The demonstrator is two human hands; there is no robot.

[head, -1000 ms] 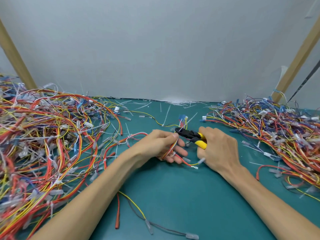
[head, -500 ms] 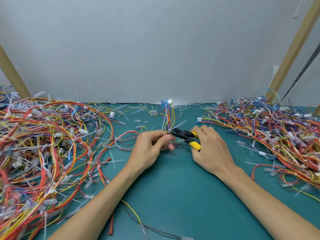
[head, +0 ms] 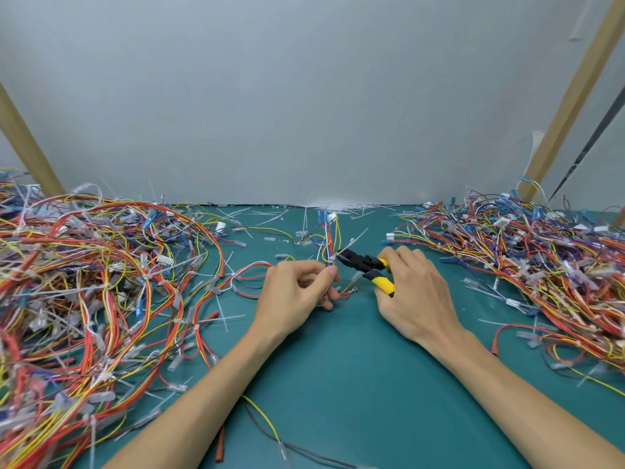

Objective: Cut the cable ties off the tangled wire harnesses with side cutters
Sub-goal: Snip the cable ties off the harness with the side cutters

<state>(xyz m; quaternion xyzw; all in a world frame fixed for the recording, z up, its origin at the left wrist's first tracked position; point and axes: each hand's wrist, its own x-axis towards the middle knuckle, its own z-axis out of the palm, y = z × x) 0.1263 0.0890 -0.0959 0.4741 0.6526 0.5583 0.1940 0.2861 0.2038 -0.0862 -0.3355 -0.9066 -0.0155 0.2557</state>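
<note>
The right grip (head: 409, 289) swallows most of the side cutters' (head: 363, 262) yellow handles. Just beyond the left grip (head: 294, 292), the cable tie (head: 333, 258) at the blades is too small to judge. The harness (head: 329, 235) has its lower end hidden inside that grip.

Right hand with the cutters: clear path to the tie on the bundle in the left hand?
Probably yes. The right hand holds the side cutters with tips at the white cable tie, just beyond where the left hand pinches the harness; nothing lies between.
</note>
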